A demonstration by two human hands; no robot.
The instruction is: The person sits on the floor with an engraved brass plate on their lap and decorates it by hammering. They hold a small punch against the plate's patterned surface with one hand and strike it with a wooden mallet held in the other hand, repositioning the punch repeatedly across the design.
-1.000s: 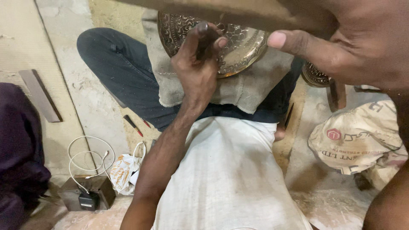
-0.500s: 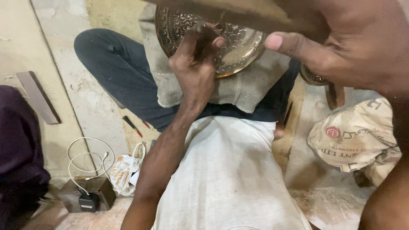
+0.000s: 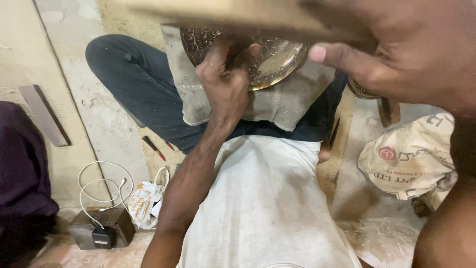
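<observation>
while the left hand (image 3: 225,82) pinches a tool on the brass plate (image 3: 270,59), the right hand (image 3: 396,59) grips wood (image 3: 238,17).

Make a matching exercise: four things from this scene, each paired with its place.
Things:
1. brass plate
2. white cable
3. printed sack
4. left hand

Places:
A. coiled on the floor, lower left
B. on the grey cloth over the lap
C. on the floor at the right
D. on the plate's rim, gripping a thin tool

Pairs: 1-B, 2-A, 3-C, 4-D
</observation>
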